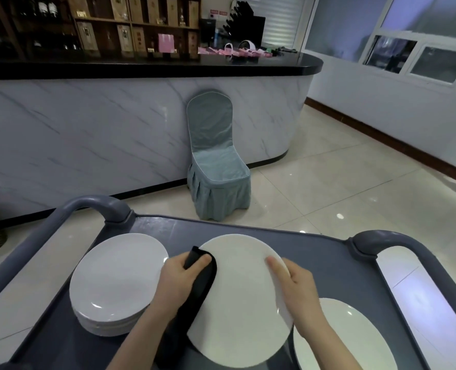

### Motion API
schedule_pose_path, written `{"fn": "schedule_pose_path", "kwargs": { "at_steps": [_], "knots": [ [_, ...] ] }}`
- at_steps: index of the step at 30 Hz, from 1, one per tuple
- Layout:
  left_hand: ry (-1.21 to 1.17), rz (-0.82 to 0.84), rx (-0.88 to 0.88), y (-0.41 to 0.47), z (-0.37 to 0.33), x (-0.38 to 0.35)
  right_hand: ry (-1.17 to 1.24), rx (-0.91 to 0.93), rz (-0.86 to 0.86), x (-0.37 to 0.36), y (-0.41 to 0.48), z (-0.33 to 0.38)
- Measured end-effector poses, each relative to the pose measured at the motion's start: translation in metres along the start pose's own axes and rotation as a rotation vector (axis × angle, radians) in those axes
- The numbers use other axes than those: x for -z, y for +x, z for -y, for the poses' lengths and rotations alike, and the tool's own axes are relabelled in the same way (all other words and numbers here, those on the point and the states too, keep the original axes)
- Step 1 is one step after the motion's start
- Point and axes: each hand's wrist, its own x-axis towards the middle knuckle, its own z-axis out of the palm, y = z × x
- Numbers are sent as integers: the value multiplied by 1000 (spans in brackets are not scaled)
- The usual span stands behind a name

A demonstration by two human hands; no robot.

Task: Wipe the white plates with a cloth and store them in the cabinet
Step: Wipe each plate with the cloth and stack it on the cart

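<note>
Right hand [299, 291] grips the plate [241, 313] steady while left hand [178, 280], clutching the cloth [204, 283], should wipe across its whole face.

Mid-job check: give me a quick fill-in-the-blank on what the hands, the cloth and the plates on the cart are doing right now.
1. The left hand holds a ____ cloth against the plate being wiped.
2. The right hand grips that plate by its ____ rim.
3. The stack of plates sits on the cart to the ____ of the plate being wiped.

Missing words: black; right; left.
</note>
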Motion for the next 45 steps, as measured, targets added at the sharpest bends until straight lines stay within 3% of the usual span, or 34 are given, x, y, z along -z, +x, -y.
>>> {"fn": "schedule_pose_path", "kwargs": {
  "at_steps": [5, 7, 10, 14, 17, 20, 23, 26, 28, 31, 33, 36, 38, 40, 43, 45],
  "knots": [
    [297, 442, -199, 15, -25, 2, -270, 182, 275, -9, 5, 10],
    [242, 449, -153, 13, -25, -1, -283, 214, 282, -8, 8, 16],
    [7, 128, 32, 3, -11, 0, -94, 138, 57, 2, 12, 17],
    [-388, -307, 392, -17, -4, -24, 340, -150, -396, -30, -6, 4],
    [-452, -442, 437, -29, -3, -38, 467, -328, -514, -54, -20, -10],
    [-386, -361, 420, -23, 1, -26, 375, -258, -339, -38, -14, -14],
    [-178, -215, 222, -11, 1, -8, 134, -24, -104, 0, 7, -2],
    [52, 119, -85, -2, -10, -2, -234, 121, 246, 15, 26, 14],
    [164, 358, -172, 2, -18, -5, -434, 200, 429, 6, 25, 15],
    [157, 470, -134, 3, -22, -3, -405, 257, 392, 0, 19, 11],
    [51, 299, -87, -3, -17, -2, -268, 208, 260, 5, 19, 12],
    [-146, -60, 146, -11, -4, -5, 55, 12, 3, 2, 13, 6],
    [-166, -115, 213, -9, -3, -3, 116, -56, -22, -2, 7, 3],
    [-68, -30, 109, -2, -6, 5, 58, -22, 29, -2, 5, 3],
    [151, 296, -127, 7, -21, 12, -198, 106, 239, -3, 9, 10],
    [247, 461, -194, 7, -26, 8, -324, 176, 348, -8, 11, 13]
  ]
}}
